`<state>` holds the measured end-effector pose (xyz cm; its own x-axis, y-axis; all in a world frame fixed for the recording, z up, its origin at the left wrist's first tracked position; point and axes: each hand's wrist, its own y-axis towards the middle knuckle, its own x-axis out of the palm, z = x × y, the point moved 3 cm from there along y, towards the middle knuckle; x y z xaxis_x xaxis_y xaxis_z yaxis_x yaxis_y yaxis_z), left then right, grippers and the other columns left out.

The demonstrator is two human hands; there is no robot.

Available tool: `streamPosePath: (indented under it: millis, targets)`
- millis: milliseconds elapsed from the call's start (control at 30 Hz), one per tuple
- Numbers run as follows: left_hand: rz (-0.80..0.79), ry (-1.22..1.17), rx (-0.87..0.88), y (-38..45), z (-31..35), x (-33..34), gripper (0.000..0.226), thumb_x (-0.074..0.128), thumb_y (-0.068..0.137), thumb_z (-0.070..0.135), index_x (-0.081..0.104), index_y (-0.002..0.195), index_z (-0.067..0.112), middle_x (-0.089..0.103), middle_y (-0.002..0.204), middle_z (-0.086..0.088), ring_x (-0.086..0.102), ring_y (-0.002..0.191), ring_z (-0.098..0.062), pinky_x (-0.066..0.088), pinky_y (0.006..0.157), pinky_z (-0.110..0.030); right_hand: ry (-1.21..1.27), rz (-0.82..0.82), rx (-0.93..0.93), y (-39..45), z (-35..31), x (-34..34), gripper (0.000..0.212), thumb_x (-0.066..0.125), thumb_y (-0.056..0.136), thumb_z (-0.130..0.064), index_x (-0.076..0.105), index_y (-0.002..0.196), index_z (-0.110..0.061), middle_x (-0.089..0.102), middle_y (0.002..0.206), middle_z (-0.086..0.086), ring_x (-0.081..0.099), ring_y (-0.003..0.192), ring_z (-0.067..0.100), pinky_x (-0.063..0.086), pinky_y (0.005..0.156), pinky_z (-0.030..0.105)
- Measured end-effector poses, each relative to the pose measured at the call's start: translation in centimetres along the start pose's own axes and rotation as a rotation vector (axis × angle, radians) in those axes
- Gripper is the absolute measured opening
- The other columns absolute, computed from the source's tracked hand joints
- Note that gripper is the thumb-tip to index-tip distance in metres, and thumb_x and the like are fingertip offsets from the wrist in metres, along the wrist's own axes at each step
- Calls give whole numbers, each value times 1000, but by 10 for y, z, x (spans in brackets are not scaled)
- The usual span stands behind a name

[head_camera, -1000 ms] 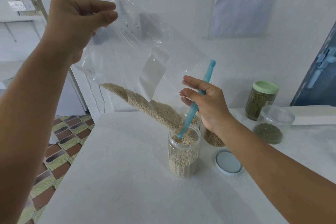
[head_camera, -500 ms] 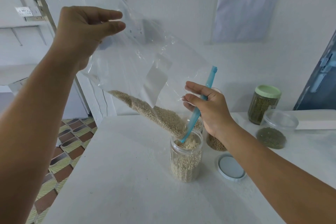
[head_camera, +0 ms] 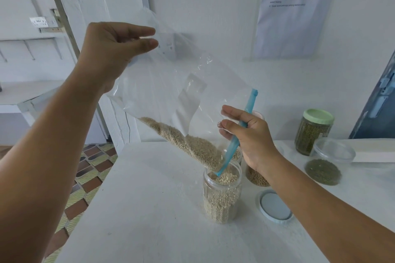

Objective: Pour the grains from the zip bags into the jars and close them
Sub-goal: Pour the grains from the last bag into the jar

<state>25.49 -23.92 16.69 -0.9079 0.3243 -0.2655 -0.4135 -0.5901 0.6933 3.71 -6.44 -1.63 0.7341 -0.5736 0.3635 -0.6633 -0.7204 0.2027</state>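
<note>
White surface. Left hand pinches zip bag corner; right hand grips blue zipper. Jar seemingly near full: grains may overflow, bag mouth slip off rim.

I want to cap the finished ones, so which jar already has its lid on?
The jar of green grains with the pale green lid, at the back right. The jar being filled is open, its lid lying beside it.

Left hand raised high, fingers pinched; right hand lower, fingers curled in a grip.
</note>
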Motion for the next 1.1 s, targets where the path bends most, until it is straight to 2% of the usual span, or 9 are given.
streamPosePath:
  millis: [100, 267, 433, 533, 700, 933, 1100]
  targets:
    - [-2, 3, -11, 0, 1, 0, 32, 85, 84, 29, 77, 114, 25, 76, 99, -3, 67, 79, 4, 49, 69, -8, -11, 3, -7, 0, -1, 0, 32, 74, 90, 7, 77, 117, -9, 75, 121, 4, 75, 92, 20, 63, 87, 34]
    - [-2, 1, -17, 2, 1, -3, 29, 86, 82, 33, 79, 109, 31, 77, 104, -5, 68, 83, 0, 50, 70, -11, -6, -6, -10, 1, -3, 1, 32, 73, 90, 8, 76, 118, -8, 74, 121, 4, 75, 92, 21, 63, 84, 31]
    - [20, 3, -17, 6, 2, -7, 34, 88, 80, 35, 79, 112, 30, 77, 98, -5, 65, 78, -5, 51, 71, -14, -1, -17, -10, 2, -5, 3, 32, 73, 90, 8, 77, 117, -9, 74, 123, 5, 75, 93, 21, 63, 85, 31]
    - [26, 15, -10, 7, 2, -7, 35, 88, 81, 33, 78, 114, 27, 76, 93, 0, 63, 73, 0, 49, 69, -12, 1, -13, -10, 2, -6, 2, 32, 73, 90, 7, 77, 117, -9, 74, 124, 4, 74, 95, 22, 63, 87, 33]
    - [39, 23, -9, 9, 0, -11, 32, 89, 80, 34, 80, 110, 31, 77, 98, -9, 61, 71, -1, 49, 68, -13, 11, -10, -19, 2, -5, 2, 31, 73, 90, 8, 77, 117, -8, 74, 122, 5, 75, 95, 24, 63, 85, 32]
    - [33, 6, -23, 9, -3, -13, 30, 88, 80, 34, 80, 108, 31, 75, 83, 13, 63, 71, 1, 48, 68, -12, 9, -14, -19, 2, -3, 4, 31, 73, 91, 7, 77, 116, -10, 75, 122, 4, 75, 96, 24, 63, 87, 34]
    - [24, 3, -16, 10, -3, -12, 31, 89, 79, 37, 81, 109, 31, 77, 91, 5, 66, 79, -3, 54, 75, -16, 10, -8, -18, 3, -2, 4, 31, 72, 91, 8, 77, 116, -9, 75, 122, 5, 75, 95, 25, 63, 86, 33]
